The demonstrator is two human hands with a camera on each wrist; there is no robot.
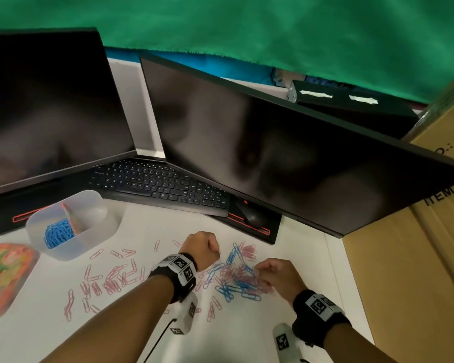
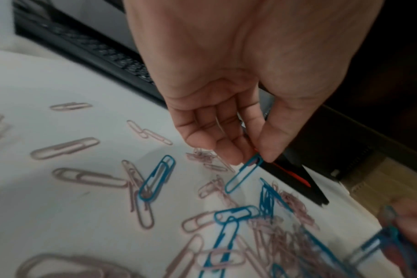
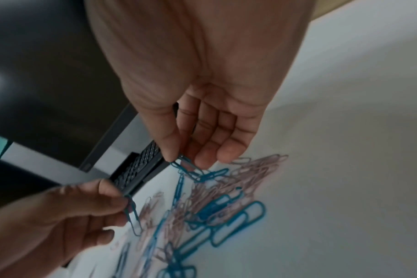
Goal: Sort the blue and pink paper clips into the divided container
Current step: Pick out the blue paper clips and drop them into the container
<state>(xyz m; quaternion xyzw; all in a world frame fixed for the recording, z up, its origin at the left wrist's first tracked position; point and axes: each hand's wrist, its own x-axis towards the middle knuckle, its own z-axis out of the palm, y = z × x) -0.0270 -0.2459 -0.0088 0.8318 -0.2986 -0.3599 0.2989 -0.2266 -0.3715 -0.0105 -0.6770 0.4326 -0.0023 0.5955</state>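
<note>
Mixed pile: blue and pink paper clips (image 1: 240, 277) lie tangled on the white counter (image 1: 286, 318), in front of the person and between the two hands.
Loose pink clips (image 1: 108, 279): scattered flat on the counter to the left of the pile, apart from one another or in small clumps.
Left hand (image 2: 229, 120): fingers curled, thumb and fingertip pinching one end of a single blue clip (image 2: 243, 175), which hangs tilted with its free end toward the counter.
Right hand (image 3: 202, 129): thumb and fingers pinching a small bunch of linked blue clips (image 3: 191, 168) at the far edge of the pile; whether the bunch is clear of the counter cannot be told.
Divided container (image 1: 71, 247): translucent tub standing on the counter to the left, beyond the pink scatter; a partition splits it in two.
Left compartment: holds a heap of sorted blue clips (image 1: 58, 233).
Right compartment: contents cannot be made out through the cloudy wall.
Behind the pile: a black keyboard (image 1: 160, 186) and a mouse (image 1: 250, 214) on a dark mat with red trim, under two dark monitors (image 1: 247, 142).
Far left edge: a colourful orange-rimmed object (image 1: 3, 279), blurred.
Right side: a cardboard box (image 1: 417, 244) beside the counter.
</note>
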